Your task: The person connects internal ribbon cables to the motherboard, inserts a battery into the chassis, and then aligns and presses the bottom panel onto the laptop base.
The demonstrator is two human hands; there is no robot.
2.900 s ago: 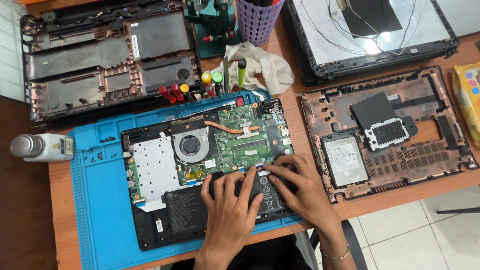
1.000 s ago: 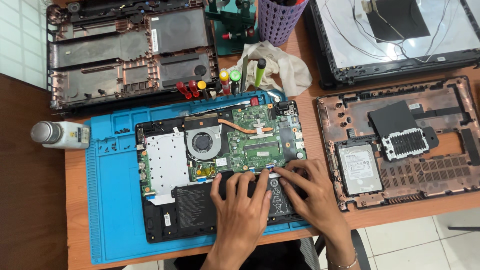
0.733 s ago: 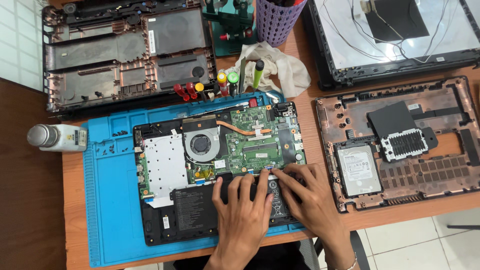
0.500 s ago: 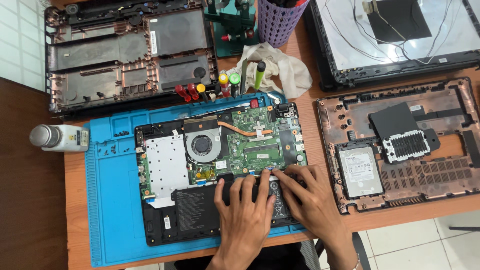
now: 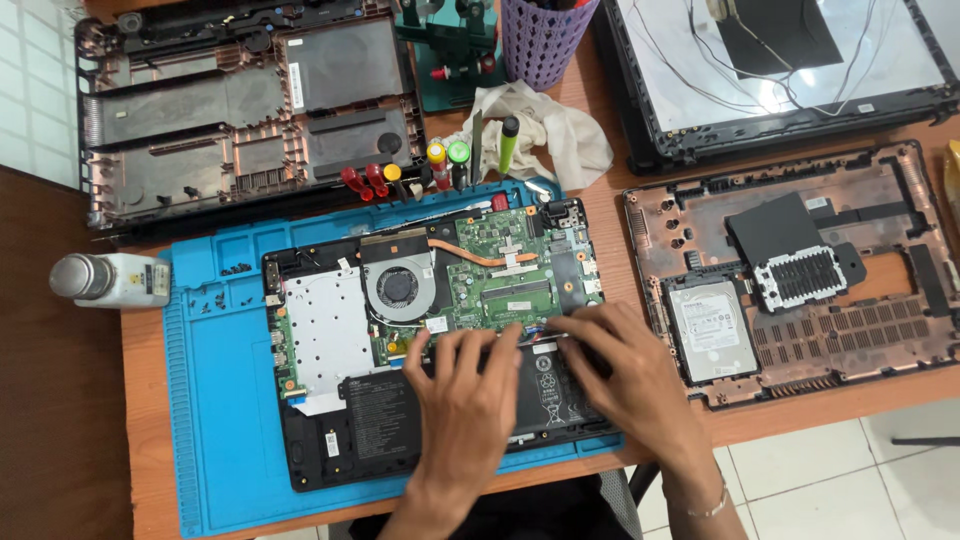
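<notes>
Since the earlier frames your hands have barely shifted; only the view has drifted slightly. Your right hand (image 5: 620, 375) has its fingertips (image 5: 562, 336) pinched down at the top edge of the black battery (image 5: 440, 410), where it meets the green motherboard (image 5: 500, 280); what they grip, if anything, is too small to tell. Your left hand (image 5: 470, 395) lies flat with fingers spread, pressing on the battery, grasping nothing. The opened laptop (image 5: 320, 350) already has its bottom cover off; battery, fan (image 5: 398, 288) and board remain seated. Both wrists come in from below, palms down. Beyond the fingertips lie screwdrivers (image 5: 400, 178); beneath everything, the blue mat (image 5: 215, 400).
</notes>
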